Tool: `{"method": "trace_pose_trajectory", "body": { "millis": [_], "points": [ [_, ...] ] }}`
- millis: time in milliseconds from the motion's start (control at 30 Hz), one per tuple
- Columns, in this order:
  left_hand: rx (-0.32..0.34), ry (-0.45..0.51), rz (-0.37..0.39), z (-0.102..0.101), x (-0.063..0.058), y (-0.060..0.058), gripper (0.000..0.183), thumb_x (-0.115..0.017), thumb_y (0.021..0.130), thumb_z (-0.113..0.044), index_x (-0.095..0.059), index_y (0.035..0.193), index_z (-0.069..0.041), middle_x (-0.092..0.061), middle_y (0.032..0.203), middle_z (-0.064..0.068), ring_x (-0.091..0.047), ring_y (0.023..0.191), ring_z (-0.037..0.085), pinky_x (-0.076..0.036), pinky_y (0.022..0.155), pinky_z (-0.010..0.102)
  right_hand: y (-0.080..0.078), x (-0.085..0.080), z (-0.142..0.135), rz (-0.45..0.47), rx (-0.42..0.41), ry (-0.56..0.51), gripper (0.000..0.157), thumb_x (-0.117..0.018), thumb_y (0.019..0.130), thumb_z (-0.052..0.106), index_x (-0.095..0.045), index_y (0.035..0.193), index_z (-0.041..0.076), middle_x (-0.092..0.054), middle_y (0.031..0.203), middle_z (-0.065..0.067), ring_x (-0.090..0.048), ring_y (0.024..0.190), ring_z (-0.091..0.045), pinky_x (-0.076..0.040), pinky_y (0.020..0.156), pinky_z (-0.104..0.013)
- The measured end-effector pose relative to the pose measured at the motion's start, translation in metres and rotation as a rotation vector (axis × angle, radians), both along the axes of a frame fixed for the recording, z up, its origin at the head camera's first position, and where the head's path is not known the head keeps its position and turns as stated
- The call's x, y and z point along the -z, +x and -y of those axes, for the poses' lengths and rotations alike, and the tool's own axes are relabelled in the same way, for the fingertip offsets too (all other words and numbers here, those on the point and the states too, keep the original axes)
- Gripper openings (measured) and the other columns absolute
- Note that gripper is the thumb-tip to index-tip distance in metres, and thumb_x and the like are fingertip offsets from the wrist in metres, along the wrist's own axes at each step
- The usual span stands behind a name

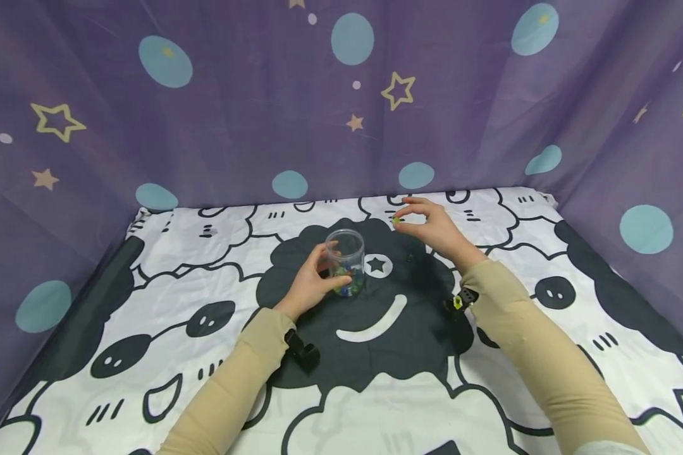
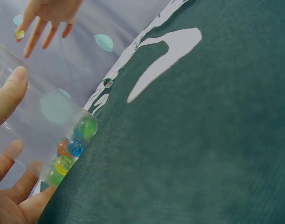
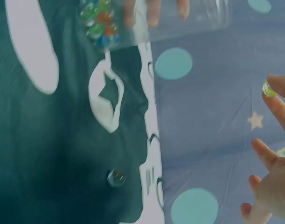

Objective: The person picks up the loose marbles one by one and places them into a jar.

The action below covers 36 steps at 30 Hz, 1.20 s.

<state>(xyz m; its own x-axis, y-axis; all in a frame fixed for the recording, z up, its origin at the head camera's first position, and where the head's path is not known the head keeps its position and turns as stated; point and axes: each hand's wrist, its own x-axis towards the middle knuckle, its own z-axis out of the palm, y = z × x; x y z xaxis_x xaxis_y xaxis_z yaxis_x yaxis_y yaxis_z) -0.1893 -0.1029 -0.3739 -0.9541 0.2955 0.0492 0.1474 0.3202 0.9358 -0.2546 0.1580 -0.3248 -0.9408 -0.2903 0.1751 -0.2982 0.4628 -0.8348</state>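
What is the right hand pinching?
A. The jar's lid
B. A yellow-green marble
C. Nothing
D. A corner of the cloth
B: the right hand pinches a small yellow-green marble in its fingertips, apart from the jar that the left hand holds.

Light was soft, even and rather dim, casting only faint shadows. The head view bowed at its edges. Both wrist views were hazy, the right one blurred.

Long beige sleeves (image 1: pixel 537 344) cover both arms, black wrist-strapped cameras (image 1: pixel 303 351) attached.
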Motion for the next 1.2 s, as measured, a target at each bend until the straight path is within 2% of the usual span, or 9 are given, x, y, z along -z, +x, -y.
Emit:
{"method": "trace_pose_trajectory", "body": {
  "millis": [133, 300, 533, 767, 1033, 1200],
  "points": [
    [-0.005, 0.0, 0.0, 0.0, 0.0, 0.001, 0.07, -0.07, 0.086, -0.009, -0.032, 0.145, -0.008, -0.043, 0.133, 0.02, -0.045, 0.127, 0.037, -0.047, 0.099, 0.046, 0.004, -0.009, 0.01, -0.021, -0.034, -0.005, 0.028, -0.069, 0.086, 0.013, -0.067, 0.108, -0.003, -0.041, 0.145, -0.016, -0.03, 0.139, -0.031, -0.028, 0.114, -0.051],
    [-0.005, 0.008, 0.01, 0.0, 0.0, 0.0, 0.07, -0.07, 0.086, -0.01, -0.032, 0.145, -0.009, -0.043, 0.133, 0.019, -0.045, 0.127, 0.036, -0.047, 0.1, 0.047, 0.011, -0.019, 0.024, -0.027, -0.068, 0.011, 0.027, -0.07, 0.086, 0.013, -0.068, 0.109, -0.001, -0.04, 0.147, -0.014, -0.029, 0.14, -0.031, -0.03, 0.112, -0.053],
    [-0.013, 0.017, -0.025, 0.004, 0.033, -0.022, 0.074, -0.074, 0.084, -0.017, -0.033, 0.145, -0.015, -0.045, 0.131, 0.012, -0.048, 0.124, 0.033, -0.049, 0.097, 0.047, 0.014, -0.025, 0.038, -0.034, -0.109, 0.038, 0.027, -0.069, 0.087, 0.015, -0.068, 0.11, 0.001, -0.037, 0.148, -0.012, -0.023, 0.142, -0.032, -0.026, 0.113, -0.057],
    [-0.02, 0.014, -0.015, 0.004, 0.033, -0.018, 0.073, -0.074, 0.084, -0.018, -0.034, 0.144, -0.018, -0.045, 0.133, 0.012, -0.048, 0.124, 0.033, -0.048, 0.098, 0.047, 0.018, -0.022, 0.051, -0.041, -0.143, 0.056, 0.026, -0.07, 0.087, 0.016, -0.069, 0.109, 0.003, -0.037, 0.148, -0.012, -0.026, 0.141, -0.032, -0.028, 0.112, -0.057],
    [-0.024, 0.014, -0.026, 0.004, 0.032, -0.02, 0.072, -0.073, 0.085, -0.016, -0.033, 0.144, -0.015, -0.047, 0.131, 0.01, -0.049, 0.122, 0.033, -0.05, 0.095, 0.046, 0.019, -0.02, 0.059, -0.066, -0.148, 0.13, 0.026, -0.069, 0.087, 0.02, -0.069, 0.109, 0.006, -0.036, 0.149, -0.013, -0.016, 0.143, -0.037, -0.014, 0.114, -0.063],
    [-0.024, 0.015, -0.016, 0.004, 0.034, -0.021, 0.072, -0.073, 0.084, -0.016, -0.033, 0.144, -0.015, -0.046, 0.131, 0.01, -0.049, 0.123, 0.032, -0.049, 0.097, 0.047, 0.017, -0.016, 0.06, -0.069, -0.169, 0.154, 0.027, -0.069, 0.088, 0.021, -0.07, 0.11, 0.007, -0.035, 0.15, -0.013, -0.016, 0.143, -0.037, -0.011, 0.115, -0.063]
  ]
}}
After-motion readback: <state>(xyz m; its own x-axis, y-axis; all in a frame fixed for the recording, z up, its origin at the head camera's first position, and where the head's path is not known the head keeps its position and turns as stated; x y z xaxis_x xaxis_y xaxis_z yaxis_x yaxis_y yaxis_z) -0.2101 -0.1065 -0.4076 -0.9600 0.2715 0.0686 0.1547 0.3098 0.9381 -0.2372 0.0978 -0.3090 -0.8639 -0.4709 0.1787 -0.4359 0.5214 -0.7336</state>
